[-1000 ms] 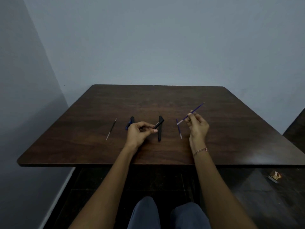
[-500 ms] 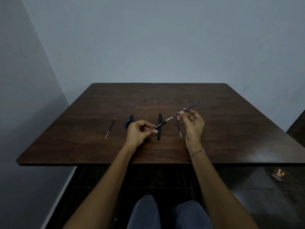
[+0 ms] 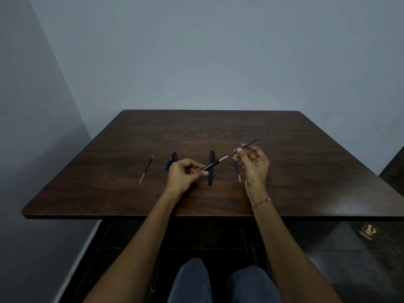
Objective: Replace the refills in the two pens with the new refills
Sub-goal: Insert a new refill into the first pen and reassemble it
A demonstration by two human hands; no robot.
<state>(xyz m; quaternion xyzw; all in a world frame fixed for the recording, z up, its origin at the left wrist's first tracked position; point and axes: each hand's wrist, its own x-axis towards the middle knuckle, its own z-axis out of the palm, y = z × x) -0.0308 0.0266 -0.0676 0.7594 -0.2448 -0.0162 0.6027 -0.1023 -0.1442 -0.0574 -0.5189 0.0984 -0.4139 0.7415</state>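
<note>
Table: dark wood, rounded corners, set in a corner of blue-grey walls. Dark floor; small packet on it at right.
Left hand: fingers curled round a black barrel, above mid-tabletop.
Right hand: pinches a blue refill, grey end at the barrel's mouth; bracelet on wrist.
On tabletop, left to right, midway between its side edges: thin refill, black-and-blue part, black part, second blue refill.
</note>
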